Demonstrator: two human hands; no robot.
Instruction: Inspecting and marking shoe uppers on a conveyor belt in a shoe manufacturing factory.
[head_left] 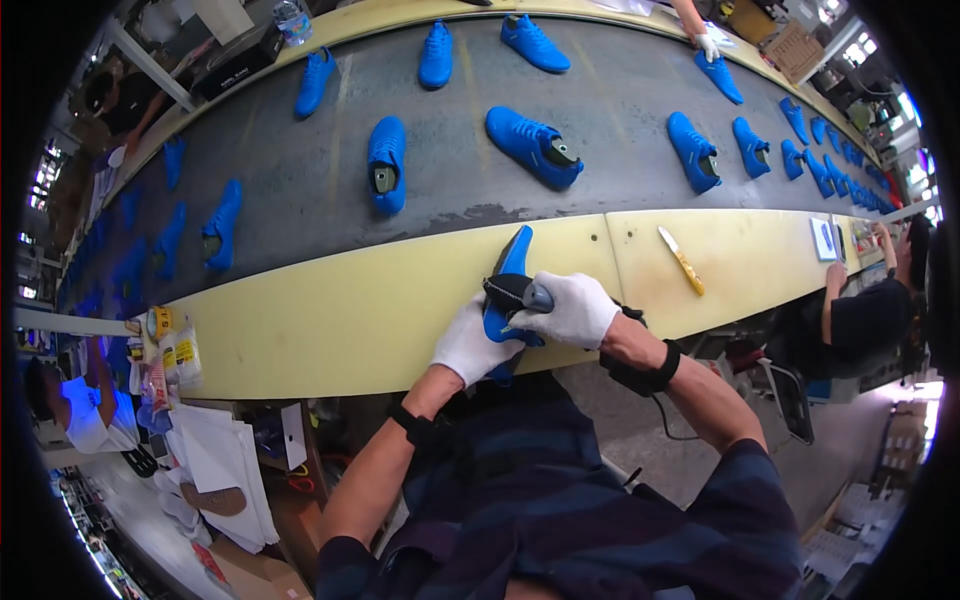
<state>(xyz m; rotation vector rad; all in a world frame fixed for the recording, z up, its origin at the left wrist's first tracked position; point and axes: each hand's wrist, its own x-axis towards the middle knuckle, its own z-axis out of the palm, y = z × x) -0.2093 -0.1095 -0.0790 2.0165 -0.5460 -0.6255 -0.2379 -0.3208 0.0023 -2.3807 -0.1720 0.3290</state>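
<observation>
A dark belt (pixel 330 165) is carrying scattered blue shoes (pixel 525 140); a cream ledge (pixel 350 325) is bordering its near side. Over the ledge, a held blue shoe (pixel 515 253) is pointing one end beltward. The gloved right hand (pixel 573 313) is meeting its right side; the gloved left hand (pixel 474 338) is clamping fingers on its lower left. A yellow-handled knife (pixel 684 264) is lying rightward. Right fingers are curling tightly around a grey rounded piece (pixel 538 297).

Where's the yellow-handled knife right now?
In the head view, the yellow-handled knife lies right of centre on the cream worktop, beyond and to the right of the gloved right hand.
</observation>
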